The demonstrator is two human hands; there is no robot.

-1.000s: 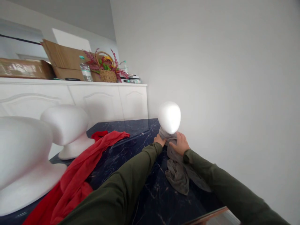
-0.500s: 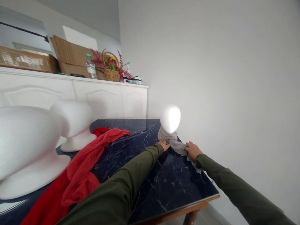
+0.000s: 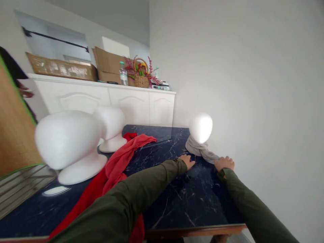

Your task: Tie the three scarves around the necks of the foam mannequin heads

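Note:
A white foam mannequin head stands at the far right of the dark marble table. A grey scarf is wrapped round its neck, with one end trailing right. My right hand rests on that trailing end by the table's right edge, fingers curled over it. My left hand lies flat on the table just left of the scarf, fingers stretched towards it and holding nothing.
Two more white foam heads stand at the left. A red scarf lies across the table from them towards me. Behind is a white sideboard with cardboard boxes, a bottle and a flower basket. A plain wall is on the right.
The scarf's hanging end has been pulled to the right and now lies short beside the head. Both hands dropped from the neck to the table. My view turned left.

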